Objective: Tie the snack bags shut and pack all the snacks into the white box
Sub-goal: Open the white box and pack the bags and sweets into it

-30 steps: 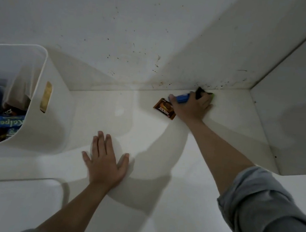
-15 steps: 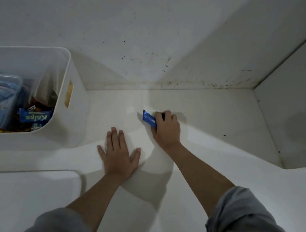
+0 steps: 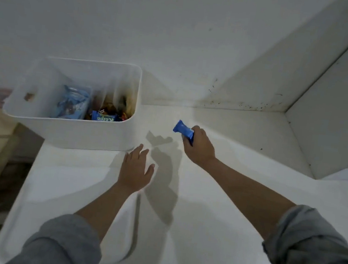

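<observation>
The right hand (image 3: 199, 147) is curled round a blue snack bar (image 3: 183, 130), fingers and thumb wrapped on its near end; the far end of the wrapper sticks out past the knuckles, pointing toward the box (image 3: 70, 132); the bar is lifted clear of the counter (image 3: 214, 202), its shadow lying on the surface below and to the left; whether anything else is tucked in that palm cannot be told.

The left hand (image 3: 136, 169) is open, fingers straight and a little spread, thumb out to the right, palm down; it lies low over the counter just beside the box's near right corner; whether the palm touches the surface cannot be told; it holds nothing.

The box stands at the left of the counter, against the wall (image 3: 180, 34), its top open; inside lie a pale blue bag (image 3: 71, 106) on the left, a small blue packet (image 3: 103, 117) with white lettering near the front wall, and brown and orange wrappers (image 3: 114, 108) behind it, too blurred to tell apart; an oval handle hole shows in the left wall of the box.

Both forearms are bare, with grey sleeves (image 3: 311, 254) pushed up toward the elbows; a white lid (image 3: 75, 212) lies flat on the counter under the left forearm.
</observation>
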A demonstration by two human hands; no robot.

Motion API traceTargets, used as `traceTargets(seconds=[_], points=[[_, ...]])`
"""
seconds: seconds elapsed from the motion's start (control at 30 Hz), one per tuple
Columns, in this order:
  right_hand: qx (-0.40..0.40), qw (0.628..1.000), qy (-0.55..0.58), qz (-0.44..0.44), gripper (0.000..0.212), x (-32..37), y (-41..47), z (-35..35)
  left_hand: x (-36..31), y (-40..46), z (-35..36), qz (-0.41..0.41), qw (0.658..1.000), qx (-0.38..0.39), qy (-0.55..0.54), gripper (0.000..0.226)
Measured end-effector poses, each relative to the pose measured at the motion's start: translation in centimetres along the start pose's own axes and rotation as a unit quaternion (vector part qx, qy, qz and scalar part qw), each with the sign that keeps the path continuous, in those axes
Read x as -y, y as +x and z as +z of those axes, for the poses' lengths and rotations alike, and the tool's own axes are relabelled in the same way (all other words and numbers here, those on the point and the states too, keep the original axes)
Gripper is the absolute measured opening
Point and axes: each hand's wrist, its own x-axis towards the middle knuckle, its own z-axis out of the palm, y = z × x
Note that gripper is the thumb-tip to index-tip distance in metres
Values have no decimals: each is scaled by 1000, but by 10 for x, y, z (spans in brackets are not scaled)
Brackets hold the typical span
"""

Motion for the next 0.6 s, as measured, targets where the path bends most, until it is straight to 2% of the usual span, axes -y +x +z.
traceTargets(seconds=[0.07, 0.17, 0.3, 0.43, 0.5, 0.6], points=[[-36, 997, 65, -28, 24, 53, 9, -2, 29, -23, -16, -34, 999, 5, 18, 59], [-59, 990, 94, -90, 22, 131, 22, 3, 81, -59, -35, -99, 994, -10, 52, 67], [-26, 987, 11, -161, 27, 202, 37, 22, 144, -99, -53, -180, 980, 6, 85, 79], [79, 980, -95, -158, 57, 224, 51, 51, 183, -120, -64, -232, 970, 10, 68, 89], [100, 978, -121, -134, 67, 222, 49, 64, 195, -126, -64, -244, 967, 26, 68, 97], [43, 976, -160, -139, 51, 213, 31, 78, 205, -130, -58, -239, 968, 39, 64, 103]])
